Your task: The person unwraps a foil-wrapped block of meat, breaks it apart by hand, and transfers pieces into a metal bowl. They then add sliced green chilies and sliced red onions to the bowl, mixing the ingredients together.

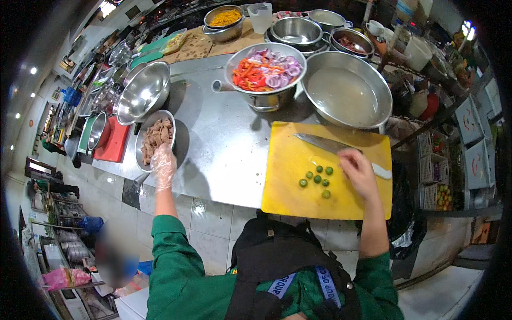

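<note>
My left hand (163, 162), in a clear plastic glove, reaches over the near rim of a metal bowl of cut brown meat pieces (158, 136); whether its fingers grip any is unclear. Over the right part of the yellow cutting board (280, 192) is my bare right hand (356, 170), fingers curled, with nothing clearly visible in them. A knife with a white handle (382, 171) lies on the board, partly behind that hand. Several small green limes (318, 179) lie left of the hand. Beyond the board stands a bowl of sliced red peppers (250, 76) and purple onion rings (278, 78).
A wide metal basin of cloudy liquid (344, 96) stands behind the board. Empty steel bowls (144, 94) and a red board (114, 140) are at the left. More bowls and a plastic jug (260, 18) line the back. Crates (435, 168) stand at the right.
</note>
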`<action>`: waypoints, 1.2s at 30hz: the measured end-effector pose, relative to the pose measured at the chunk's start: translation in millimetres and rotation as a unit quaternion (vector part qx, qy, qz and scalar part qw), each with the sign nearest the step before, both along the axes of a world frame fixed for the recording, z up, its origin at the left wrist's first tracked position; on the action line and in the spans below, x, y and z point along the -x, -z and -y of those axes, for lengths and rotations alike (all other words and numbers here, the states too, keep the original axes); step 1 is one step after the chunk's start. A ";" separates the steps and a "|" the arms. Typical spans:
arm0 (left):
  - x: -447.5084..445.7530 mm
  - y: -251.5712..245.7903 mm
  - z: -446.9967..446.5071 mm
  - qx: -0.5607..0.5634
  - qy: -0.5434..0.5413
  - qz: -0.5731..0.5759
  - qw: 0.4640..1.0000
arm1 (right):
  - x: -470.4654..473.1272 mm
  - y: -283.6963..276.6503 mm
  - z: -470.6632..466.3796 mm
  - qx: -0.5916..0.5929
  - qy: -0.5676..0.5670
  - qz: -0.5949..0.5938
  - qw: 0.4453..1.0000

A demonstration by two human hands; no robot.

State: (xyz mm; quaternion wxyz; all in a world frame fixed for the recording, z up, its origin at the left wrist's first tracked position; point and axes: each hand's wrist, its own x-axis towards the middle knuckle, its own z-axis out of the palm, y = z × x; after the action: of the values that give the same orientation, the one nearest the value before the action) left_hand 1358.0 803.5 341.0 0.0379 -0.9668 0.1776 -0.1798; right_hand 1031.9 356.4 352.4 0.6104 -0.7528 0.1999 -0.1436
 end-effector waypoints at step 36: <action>90.5 9.5 83.9 0.187 0.424 -0.280 0.841 | -339.2 -25.7 51.4 0.329 0.042 -0.154 0.931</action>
State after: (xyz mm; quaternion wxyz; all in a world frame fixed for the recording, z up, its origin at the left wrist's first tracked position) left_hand 1267.4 719.6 331.6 -0.2749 -0.7952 0.5358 0.0701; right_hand 1371.1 305.0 378.0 0.2836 -0.9153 0.2643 -0.1090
